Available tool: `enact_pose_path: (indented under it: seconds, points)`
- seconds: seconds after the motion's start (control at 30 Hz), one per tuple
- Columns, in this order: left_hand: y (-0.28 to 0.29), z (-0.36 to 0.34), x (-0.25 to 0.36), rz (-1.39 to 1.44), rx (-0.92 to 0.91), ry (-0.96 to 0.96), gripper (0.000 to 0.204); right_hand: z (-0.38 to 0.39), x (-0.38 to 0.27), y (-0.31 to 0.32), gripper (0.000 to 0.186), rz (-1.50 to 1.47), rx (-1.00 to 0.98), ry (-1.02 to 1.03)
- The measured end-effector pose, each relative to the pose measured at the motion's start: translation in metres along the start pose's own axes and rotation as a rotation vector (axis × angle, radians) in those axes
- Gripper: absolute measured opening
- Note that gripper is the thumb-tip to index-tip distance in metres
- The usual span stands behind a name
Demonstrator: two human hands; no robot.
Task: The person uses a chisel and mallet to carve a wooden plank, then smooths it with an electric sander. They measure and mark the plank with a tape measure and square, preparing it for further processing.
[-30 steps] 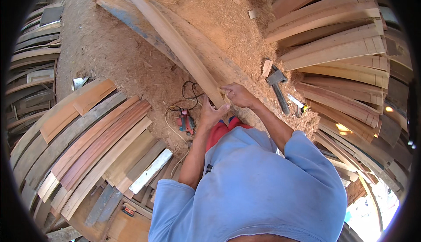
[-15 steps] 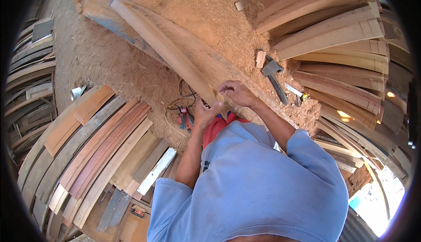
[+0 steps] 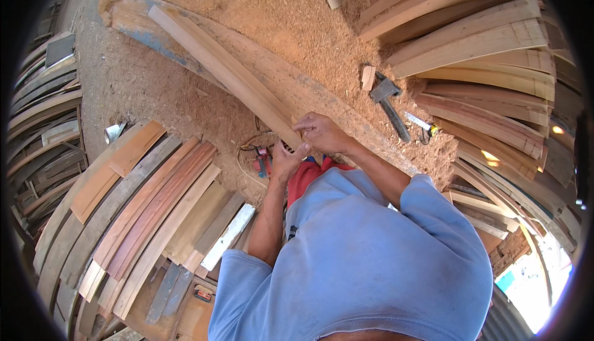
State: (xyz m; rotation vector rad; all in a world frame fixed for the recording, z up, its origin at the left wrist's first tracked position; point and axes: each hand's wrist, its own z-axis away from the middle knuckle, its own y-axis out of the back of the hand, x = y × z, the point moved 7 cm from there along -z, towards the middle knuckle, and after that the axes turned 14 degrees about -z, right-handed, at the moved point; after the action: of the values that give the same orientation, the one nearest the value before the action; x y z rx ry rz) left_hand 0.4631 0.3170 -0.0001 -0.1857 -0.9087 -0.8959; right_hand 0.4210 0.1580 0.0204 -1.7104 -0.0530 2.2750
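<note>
**Past the left edge of the wide plank [image 3: 278,81], our left hand [image 3: 288,161] and right hand [image 3: 322,132] meet at one end of the wooden beam [image 3: 218,70]**

From the head view, our right hand has just shifted inward: half a second ago its fingers were arched beside the beam's near end, and now their tips lie at its right edge. Our left hand has kept much the same hold. We take this to mean that both hands are now busy at that one end, with no tool in use.

Our left hand is clamped around the near end, thumb on our side and fingers along the left face. Our right hand has its fingers curled close together; whether they pinch anything, we cannot tell.

The beam slants over the plank, its far end just inside the plank's far left corner, its near end out beyond the left edge, close to our body. It looks long, narrow and pale brown, with grain running lengthwise and a smooth upper face. It seems slightly bowed, though the lens may add to that.

Off the plank's right edge, a dark hammer-like tool [image 3: 390,100] lies on the sawdust beside a small wood block [image 3: 368,77]. Off the left edge, near our left hand, sits a red power tool [image 3: 263,161].
</note>
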Motion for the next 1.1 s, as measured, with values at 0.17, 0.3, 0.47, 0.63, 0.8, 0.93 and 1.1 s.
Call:
enact_pose_path:
  seconds: [0.17,0.3,0.47,0.63,0.8,0.93,1.1]
  points:
    - [0.007,0.001,0.021,-0.23,0.165,-0.058,0.069,0.014,0.01,0.038,0.03,-0.002,0.126,-0.138]
    - [0.008,-0.005,0.043,-0.366,0.39,-0.012,0.058,0.032,0.033,0.077,0.028,0.223,0.34,-0.217]
    - [0.028,-0.003,0.008,0.061,0.307,0.012,0.054,0.046,0.055,0.085,0.029,0.275,0.294,-0.326]
    - [0.039,-0.012,-0.036,0.206,0.266,0.096,0.056,0.051,0.063,0.079,0.025,0.279,0.304,-0.264]
    - [0.035,-0.017,-0.049,0.332,0.221,0.137,0.052,0.048,0.064,0.078,0.022,0.331,0.307,-0.302]
    - [0.037,-0.021,-0.072,0.306,0.196,0.165,0.043,0.046,0.058,0.076,0.021,0.365,0.294,-0.303]
    - [0.043,-0.018,-0.085,0.31,0.093,0.111,0.041,0.044,0.062,0.076,0.021,0.361,0.3,-0.302]
